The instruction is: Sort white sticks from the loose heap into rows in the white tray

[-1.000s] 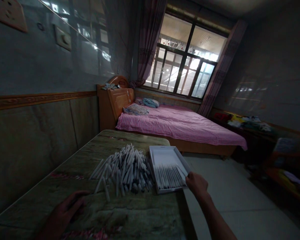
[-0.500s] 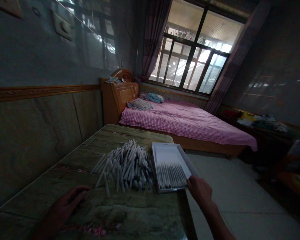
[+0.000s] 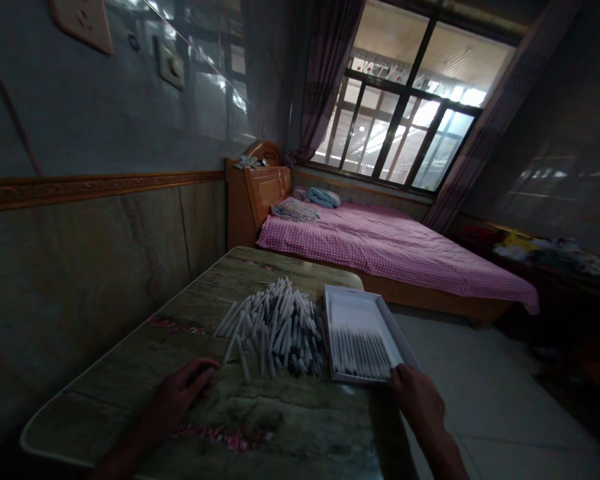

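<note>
A loose heap of slim white pen-like sticks (image 3: 280,327), many with dark ends, lies on the table. To its right is a shallow white box (image 3: 357,303), where a row of the same sticks (image 3: 360,353) lies side by side in the near half. My right hand (image 3: 417,397) is closed at the box's near right corner and appears to grip its edge; the fingertips are partly hidden. On the table, my left hand (image 3: 187,383) rests just short of the heap's near left side, fingers loosely bent and thumb apart, with nothing visible in it.
The marble-patterned table (image 3: 145,373) ends just right of the box, above a tiled floor (image 3: 485,380). Behind it stands a bed (image 3: 395,250) with a pink checked cover. A tiled wall (image 3: 130,247) runs along the left.
The whole view has shifted, so table, heap and box appear farther right. Both hands keep about the same places beside the heap and the box corner.
</note>
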A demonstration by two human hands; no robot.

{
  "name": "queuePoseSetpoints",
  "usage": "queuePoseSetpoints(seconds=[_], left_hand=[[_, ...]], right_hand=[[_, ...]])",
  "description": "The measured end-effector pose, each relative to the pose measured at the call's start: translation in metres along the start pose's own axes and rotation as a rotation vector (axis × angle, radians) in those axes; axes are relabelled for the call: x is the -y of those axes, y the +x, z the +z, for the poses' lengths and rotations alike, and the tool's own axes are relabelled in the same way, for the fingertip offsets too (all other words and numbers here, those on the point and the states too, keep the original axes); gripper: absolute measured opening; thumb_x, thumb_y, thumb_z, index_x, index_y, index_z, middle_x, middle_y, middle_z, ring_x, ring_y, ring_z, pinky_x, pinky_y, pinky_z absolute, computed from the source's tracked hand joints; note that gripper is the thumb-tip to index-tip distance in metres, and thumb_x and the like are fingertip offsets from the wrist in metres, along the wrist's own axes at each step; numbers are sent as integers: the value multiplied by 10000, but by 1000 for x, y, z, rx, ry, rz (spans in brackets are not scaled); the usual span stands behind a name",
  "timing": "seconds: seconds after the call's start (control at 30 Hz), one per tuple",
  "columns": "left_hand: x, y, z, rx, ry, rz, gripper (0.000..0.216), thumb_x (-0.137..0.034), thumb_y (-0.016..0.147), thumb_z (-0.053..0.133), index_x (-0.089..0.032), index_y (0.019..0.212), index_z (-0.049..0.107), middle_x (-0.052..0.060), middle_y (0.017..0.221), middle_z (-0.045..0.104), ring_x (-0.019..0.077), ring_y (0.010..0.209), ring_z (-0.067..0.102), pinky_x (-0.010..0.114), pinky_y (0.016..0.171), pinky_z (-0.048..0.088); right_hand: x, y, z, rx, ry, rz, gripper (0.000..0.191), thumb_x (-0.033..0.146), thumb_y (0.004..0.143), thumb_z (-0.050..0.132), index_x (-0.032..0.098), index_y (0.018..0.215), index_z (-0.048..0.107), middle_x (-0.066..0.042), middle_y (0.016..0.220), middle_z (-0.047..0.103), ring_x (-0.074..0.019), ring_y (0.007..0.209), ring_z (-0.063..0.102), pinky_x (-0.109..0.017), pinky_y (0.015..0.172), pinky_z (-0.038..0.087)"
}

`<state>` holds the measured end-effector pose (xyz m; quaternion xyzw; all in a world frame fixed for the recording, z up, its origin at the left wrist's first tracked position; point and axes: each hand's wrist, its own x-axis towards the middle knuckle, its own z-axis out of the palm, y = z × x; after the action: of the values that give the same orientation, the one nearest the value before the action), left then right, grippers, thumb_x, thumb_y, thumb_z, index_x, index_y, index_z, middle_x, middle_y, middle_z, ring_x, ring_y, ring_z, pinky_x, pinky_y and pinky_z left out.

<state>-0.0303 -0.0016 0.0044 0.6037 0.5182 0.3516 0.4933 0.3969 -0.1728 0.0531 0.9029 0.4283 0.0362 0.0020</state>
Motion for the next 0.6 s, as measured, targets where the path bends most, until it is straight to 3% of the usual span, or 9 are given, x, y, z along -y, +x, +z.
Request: queuePoseSetpoints(seconds=[0.13,0.27,0.4,0.5,0.6], left_hand=[[2,0,1,31,-1,23,379,-555,652,602,-220,805,687,-31,569,584,179,558,569,250,526,441],[6,0,2,44,35,62,338,-524,696,568,-227,807,684,-37,550,553,173,533,542,243,506,417],[11,2,1,73,92,103,316,-483,753,531,-218,840,678,-32,585,567,170,558,548,238,531,418],[17,4,1,98,105,107,308,-459,783,508,-214,869,672,-30,613,575,169,582,559,233,546,422],[23,5,2,116,84,109,290,-445,797,507,-220,882,669,-32,643,585,167,602,570,226,557,426]], right_hand=[[15,-10,-4,-145,122,40,301,318,957,407,237,970,696,-88,1039,690,-218,887,661,-280,664,415],[62,-30,5,-272,490,-59,308,339,935,410,215,1021,679,-89,1095,671,-197,882,663,-266,706,452],[130,-55,30,-240,829,-312,299,333,919,419,218,1002,682,-59,971,687,-171,835,668,-241,729,478],[169,-67,48,-245,964,-351,286,328,899,450,216,1014,686,-58,960,692,-174,849,669,-241,737,493],[188,-69,59,-279,1025,-345,282,320,881,465,200,1006,688,-72,944,691,-186,857,665,-258,755,503]])
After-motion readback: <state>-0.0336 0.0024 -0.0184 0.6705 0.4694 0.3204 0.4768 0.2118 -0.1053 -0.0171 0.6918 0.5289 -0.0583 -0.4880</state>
